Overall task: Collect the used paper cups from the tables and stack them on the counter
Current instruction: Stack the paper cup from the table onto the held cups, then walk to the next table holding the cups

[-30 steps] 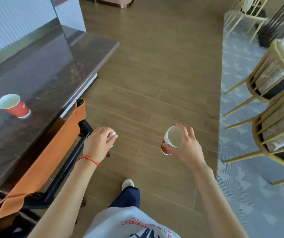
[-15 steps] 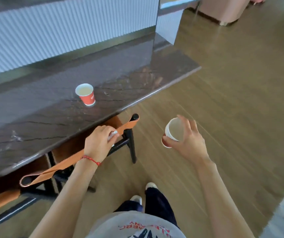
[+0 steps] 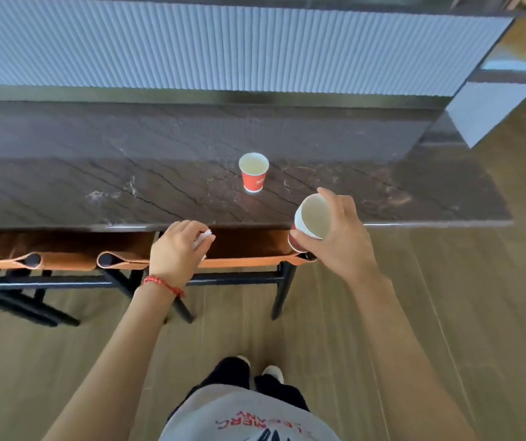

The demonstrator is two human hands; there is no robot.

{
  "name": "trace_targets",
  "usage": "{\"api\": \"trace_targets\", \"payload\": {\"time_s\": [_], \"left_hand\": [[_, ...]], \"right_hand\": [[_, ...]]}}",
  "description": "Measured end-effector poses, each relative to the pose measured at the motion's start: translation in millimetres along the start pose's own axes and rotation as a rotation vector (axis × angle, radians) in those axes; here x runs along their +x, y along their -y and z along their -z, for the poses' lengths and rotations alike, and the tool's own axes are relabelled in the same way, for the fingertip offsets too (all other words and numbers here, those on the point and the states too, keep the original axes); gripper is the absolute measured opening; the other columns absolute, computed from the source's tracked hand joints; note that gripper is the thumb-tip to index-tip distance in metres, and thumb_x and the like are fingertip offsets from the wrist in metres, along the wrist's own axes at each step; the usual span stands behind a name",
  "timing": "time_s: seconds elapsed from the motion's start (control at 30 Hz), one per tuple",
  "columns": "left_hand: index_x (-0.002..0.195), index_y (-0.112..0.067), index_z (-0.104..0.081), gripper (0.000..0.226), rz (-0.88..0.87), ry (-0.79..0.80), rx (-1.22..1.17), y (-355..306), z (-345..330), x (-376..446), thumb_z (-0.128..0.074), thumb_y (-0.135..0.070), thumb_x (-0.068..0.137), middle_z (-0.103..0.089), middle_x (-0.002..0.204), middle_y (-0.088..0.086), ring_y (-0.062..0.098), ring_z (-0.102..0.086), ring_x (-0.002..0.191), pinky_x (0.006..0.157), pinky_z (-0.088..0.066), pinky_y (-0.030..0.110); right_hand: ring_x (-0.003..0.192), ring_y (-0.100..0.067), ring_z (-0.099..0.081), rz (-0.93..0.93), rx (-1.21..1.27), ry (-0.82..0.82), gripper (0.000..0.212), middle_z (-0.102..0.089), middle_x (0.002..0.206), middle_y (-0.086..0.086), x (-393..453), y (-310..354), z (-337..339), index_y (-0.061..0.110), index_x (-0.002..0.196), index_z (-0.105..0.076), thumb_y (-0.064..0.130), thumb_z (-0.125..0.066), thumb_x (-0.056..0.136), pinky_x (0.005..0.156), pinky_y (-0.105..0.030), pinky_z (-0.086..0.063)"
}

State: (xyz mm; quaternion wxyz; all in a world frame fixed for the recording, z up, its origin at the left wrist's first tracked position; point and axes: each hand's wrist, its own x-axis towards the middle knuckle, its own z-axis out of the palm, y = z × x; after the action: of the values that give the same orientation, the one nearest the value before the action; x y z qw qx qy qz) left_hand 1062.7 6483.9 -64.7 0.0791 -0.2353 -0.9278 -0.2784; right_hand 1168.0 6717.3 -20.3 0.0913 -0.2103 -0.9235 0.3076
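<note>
1. Counter [image 3: 160, 186] of dark, polished stone with pale veins and thin cracks is running across the view, ending in a straight front edge
2. A pale blue ribbed panel [image 3: 223, 46] is rising behind it, its fine upright grooves closely spaced
3. A wood-plank floor [image 3: 446, 313] in a muted brown is spreading below and to the right of the counter
4. Two stools [image 3: 121, 261] with orange leather slings over black round bars and black legs are sitting tucked under the counter's front edge
5. A red paper cup [image 3: 253, 172] is standing upright on the counter near its middle, its round white mouth facing up, well apart from both hands
6. The right hand [image 3: 339, 237] is gripping a stack of cups [image 3: 309, 222] with fingers and thumb curled round it; the stack is tilting so the white inside is facing the camera, several thin white rims are showing nested, and a red side is peeking out below; it is hanging over the counter's front edge
7. The left hand [image 3: 177, 249] is curling its fingers round something small and white [image 3: 203, 240], mostly hidden, just before the counter edge; I cannot tell what it is
8. A thin red braided bracelet [image 3: 163, 283] is circling the left wrist
9. A grey shirt with red print [image 3: 249, 418], dark trousers and white shoe tips are showing at the bottom
</note>
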Motion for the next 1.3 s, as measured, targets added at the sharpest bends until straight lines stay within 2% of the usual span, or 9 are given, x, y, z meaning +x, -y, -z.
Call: {"api": "trace_targets", "payload": {"time_s": [0.13, 0.37, 0.7, 0.9, 1.07, 1.3], "left_hand": [[0.083, -0.006, -0.066, 0.008, 0.047, -0.036, 0.012, 6.2, 0.9, 14.3, -0.068, -0.013, 0.080, -0.063, 0.077, 0.007, 0.024, -0.057, 0.077, 0.058, -0.039, 0.029], [0.078, -0.006, -0.065, 0.009, 0.011, -0.042, 0.008, 35.6, -9.4, 73.3, -0.070, -0.013, 0.077, -0.062, 0.071, 0.007, 0.028, -0.058, 0.072, 0.053, -0.044, 0.034], [0.076, -0.009, -0.063, 0.033, -0.054, 0.024, -0.024, 92.9, -29.4, 155.0, -0.046, -0.038, 0.078, -0.061, 0.070, 0.003, 0.022, -0.055, 0.071, 0.047, -0.047, 0.033], [0.076, -0.008, -0.065, 0.034, -0.037, 0.048, -0.024, 109.2, -39.3, 168.6, -0.047, -0.036, 0.079, -0.062, 0.070, 0.003, 0.024, -0.058, 0.068, 0.046, -0.046, 0.030], [0.076, -0.008, -0.065, 0.014, 0.033, 0.057, -0.008, 117.9, -45.8, 165.1, -0.061, -0.022, 0.075, -0.061, 0.069, 0.002, 0.023, -0.057, 0.067, 0.048, -0.043, 0.027], [0.075, -0.009, -0.065, 0.015, 0.081, 0.062, 0.013, 125.3, -51.4, 158.3, -0.061, -0.023, 0.076, -0.061, 0.068, 0.002, 0.023, -0.057, 0.066, 0.048, -0.043, 0.029]], "right_hand": [[0.110, -0.020, -0.049, 0.051, -0.017, 0.035, 0.077, -0.036, 0.129, 0.003, 34.6, 10.4, -2.9, 0.032, 0.135, -0.028, 0.046, -0.071, 0.072, 0.088, -0.037, -0.042], [0.108, -0.023, -0.051, 0.096, -0.019, 0.011, 0.079, -0.039, 0.128, -0.001, 111.9, 27.7, -22.6, 0.027, 0.134, -0.032, 0.043, -0.074, 0.070, 0.086, -0.038, -0.043], [0.106, -0.022, -0.051, -0.001, -0.004, 0.025, 0.081, -0.036, 0.129, 0.002, 195.1, 47.4, -68.6, 0.031, 0.135, -0.029, 0.048, -0.072, 0.068, 0.084, -0.038, -0.043], [0.106, -0.026, -0.052, 0.015, -0.066, 0.064, 0.081, -0.038, 0.129, -0.002, 220.4, 43.7, -99.2, 0.026, 0.136, -0.030, 0.048, -0.071, 0.070, 0.082, -0.039, -0.045], [0.105, -0.034, -0.051, 0.005, -0.156, 0.157, 0.083, -0.038, 0.131, -0.004, 228.6, 29.6, -128.8, 0.027, 0.138, -0.028, 0.050, -0.070, 0.070, 0.086, -0.040, -0.044], [0.108, -0.028, -0.047, -0.015, -0.134, 0.192, 0.079, -0.039, 0.130, -0.004, 227.4, 16.4, -151.3, 0.024, 0.136, -0.031, 0.048, -0.071, 0.072, 0.092, -0.040, -0.040]]}}
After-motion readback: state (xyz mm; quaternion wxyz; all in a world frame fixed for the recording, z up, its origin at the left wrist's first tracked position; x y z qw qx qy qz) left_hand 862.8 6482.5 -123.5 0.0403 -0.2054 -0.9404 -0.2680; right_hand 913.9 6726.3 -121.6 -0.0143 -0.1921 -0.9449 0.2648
